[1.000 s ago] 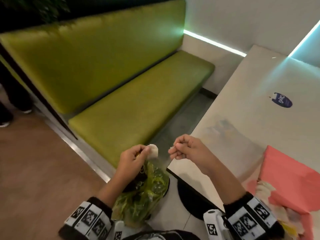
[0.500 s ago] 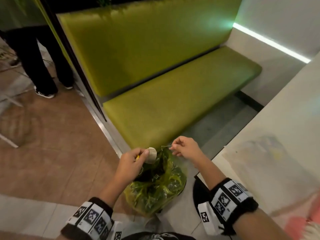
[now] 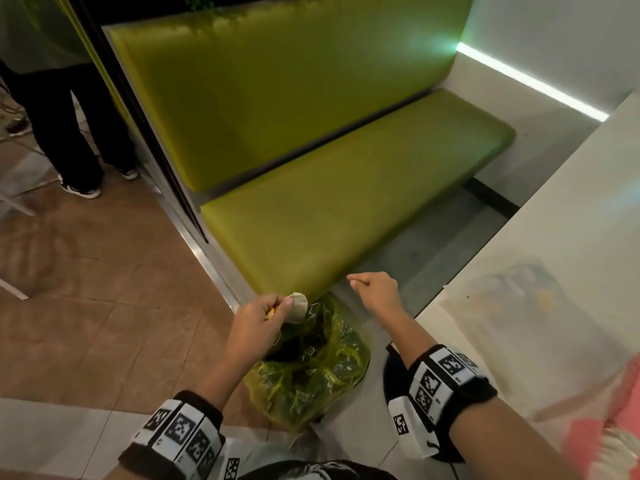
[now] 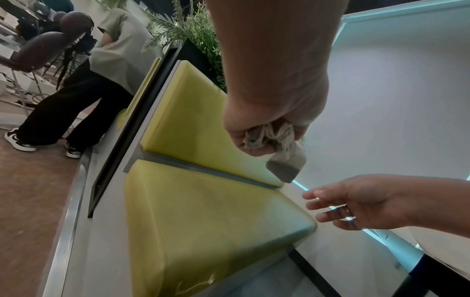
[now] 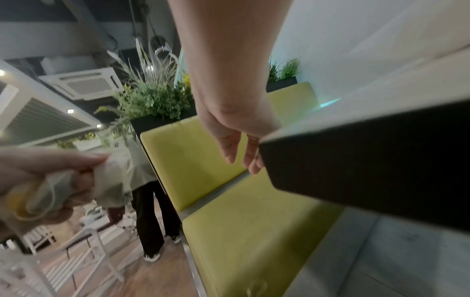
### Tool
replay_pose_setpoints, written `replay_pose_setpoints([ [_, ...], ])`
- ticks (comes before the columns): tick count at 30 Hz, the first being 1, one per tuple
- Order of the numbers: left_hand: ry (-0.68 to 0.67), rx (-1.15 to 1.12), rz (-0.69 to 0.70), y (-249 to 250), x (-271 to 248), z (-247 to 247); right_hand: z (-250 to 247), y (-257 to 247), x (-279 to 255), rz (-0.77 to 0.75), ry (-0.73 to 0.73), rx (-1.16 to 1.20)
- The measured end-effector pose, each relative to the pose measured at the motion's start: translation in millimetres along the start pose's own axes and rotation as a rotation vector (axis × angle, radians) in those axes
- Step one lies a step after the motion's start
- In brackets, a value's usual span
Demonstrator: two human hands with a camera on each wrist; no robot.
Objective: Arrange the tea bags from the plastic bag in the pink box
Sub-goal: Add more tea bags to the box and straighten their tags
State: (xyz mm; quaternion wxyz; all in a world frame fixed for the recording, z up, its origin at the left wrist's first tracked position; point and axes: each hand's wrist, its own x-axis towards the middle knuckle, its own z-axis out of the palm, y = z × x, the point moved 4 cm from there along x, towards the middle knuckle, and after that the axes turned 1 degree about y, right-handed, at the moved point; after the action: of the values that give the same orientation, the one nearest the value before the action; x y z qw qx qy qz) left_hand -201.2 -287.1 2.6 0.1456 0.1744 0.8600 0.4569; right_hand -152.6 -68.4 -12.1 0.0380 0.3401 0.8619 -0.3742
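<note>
My left hand (image 3: 282, 306) grips a small bunch of white tea bags (image 3: 298, 307) just above the open mouth of the yellow-green plastic bag (image 3: 311, 372) on the floor. In the left wrist view one tea bag (image 4: 286, 164) hangs below the curled fingers (image 4: 241, 138). My right hand (image 3: 356, 282) hovers to the right of the tea bags, apart from them, fingers (image 4: 320, 205) relaxed and holding nothing. The right wrist view shows those fingers (image 5: 239, 154) hanging loose beside the table's dark edge. A corner of the pink box (image 3: 620, 424) shows at the lower right on the table.
A white table (image 3: 554, 237) runs along the right, its black base (image 3: 394, 368) by the bag. A green bench (image 3: 346, 220) stands ahead. A person in black trousers (image 3: 69, 133) stands at the far left on the brown floor.
The right hand stopped pinching the tea bag's string, opened and drew a little to the right. The left hand kept the tea bags over the bag. The view swung left.
</note>
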Motion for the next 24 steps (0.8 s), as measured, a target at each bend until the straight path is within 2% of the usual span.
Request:
replay_pose_setpoints([
  [5, -0.039, 0.008, 0.037, 9, 10, 0, -37, -10, -16, -0.045, 0.119, 0.097],
  [9, -0.065, -0.044, 0.076, 31, 21, 3, -67, -23, -40, -0.123, 0.146, 0.211],
  [12, -0.161, -0.041, 0.14, 60, 22, 21, -85, -31, -63, -0.178, 0.049, 0.308],
  [15, -0.277, -0.087, 0.265, 98, 14, 49, -101, -28, -87, -0.223, -0.073, 0.273],
  [18, -0.384, -0.095, 0.39, 130, 0, 80, -128, -10, -110, -0.217, 0.038, 0.24],
  [24, -0.59, -0.173, 0.497, 184, -37, 138, -187, 48, -161, -0.123, 0.204, 0.204],
])
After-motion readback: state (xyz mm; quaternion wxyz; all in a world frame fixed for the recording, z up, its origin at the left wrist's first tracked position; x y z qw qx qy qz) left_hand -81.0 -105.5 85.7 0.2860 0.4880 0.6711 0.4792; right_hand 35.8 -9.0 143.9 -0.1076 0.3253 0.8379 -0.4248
